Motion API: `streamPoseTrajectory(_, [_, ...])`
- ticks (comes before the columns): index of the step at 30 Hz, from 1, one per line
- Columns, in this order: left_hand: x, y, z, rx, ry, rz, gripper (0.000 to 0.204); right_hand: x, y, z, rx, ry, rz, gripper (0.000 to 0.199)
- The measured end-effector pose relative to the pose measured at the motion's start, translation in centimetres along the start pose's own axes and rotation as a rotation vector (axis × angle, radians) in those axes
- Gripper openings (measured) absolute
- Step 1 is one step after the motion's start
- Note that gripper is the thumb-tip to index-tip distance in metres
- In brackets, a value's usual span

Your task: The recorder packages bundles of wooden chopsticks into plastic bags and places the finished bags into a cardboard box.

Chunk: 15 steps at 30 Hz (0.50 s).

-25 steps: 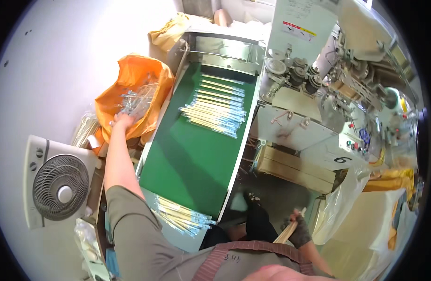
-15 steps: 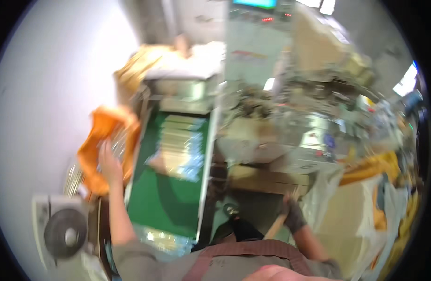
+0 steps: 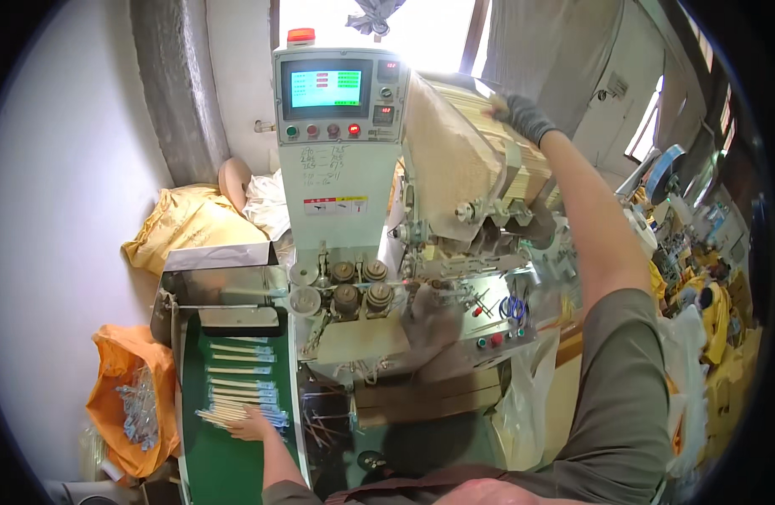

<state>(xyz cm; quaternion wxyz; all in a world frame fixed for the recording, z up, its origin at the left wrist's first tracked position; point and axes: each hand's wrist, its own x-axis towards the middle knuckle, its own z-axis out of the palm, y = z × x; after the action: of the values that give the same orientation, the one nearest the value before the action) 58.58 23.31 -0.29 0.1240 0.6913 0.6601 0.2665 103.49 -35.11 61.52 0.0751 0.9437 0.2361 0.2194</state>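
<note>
Left hand bare, low at lower left of the view, resting on the green conveyor belt; its fingers are loosely curled over the near end of a row of wrapped sticks, touching them, though a firm grip cannot be told. Further wrapped sticks lie crosswise up the belt, spaced apart, toward the metal chute at the belt's head. Right hand gloved in grey, raised high at upper right, arm fully extended; fingers narrow, pressed down onto the top of a bundle of pale wooden sticks stacked in the slanted hopper of the packing machine. Whether the fingers close round any sticks is not visible. Machine: pale green cabinet with lit control screen and a row of coloured buttons beneath, rollers on the front face. An orange bag sits just left of the belt, holding clear-wrapped pieces. A yellow sack lies against the wall behind the chute. Loose sticks are scattered under the machine, beside the belt.
</note>
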Motion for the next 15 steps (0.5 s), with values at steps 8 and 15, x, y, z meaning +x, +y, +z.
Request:
streamPoseTrajectory(8, [2.4,3.7,3.5,0.064,-0.108,-0.135,0.097,-4.6,-8.4,-1.1,0.961,-0.405,0.204,0.050])
streamPoseTrajectory(15, [3.1,6.3,-2.8,-0.836,-0.374,-0.118,0.064,-13.9,1.5,3.3,0.963,0.129,0.505,0.047])
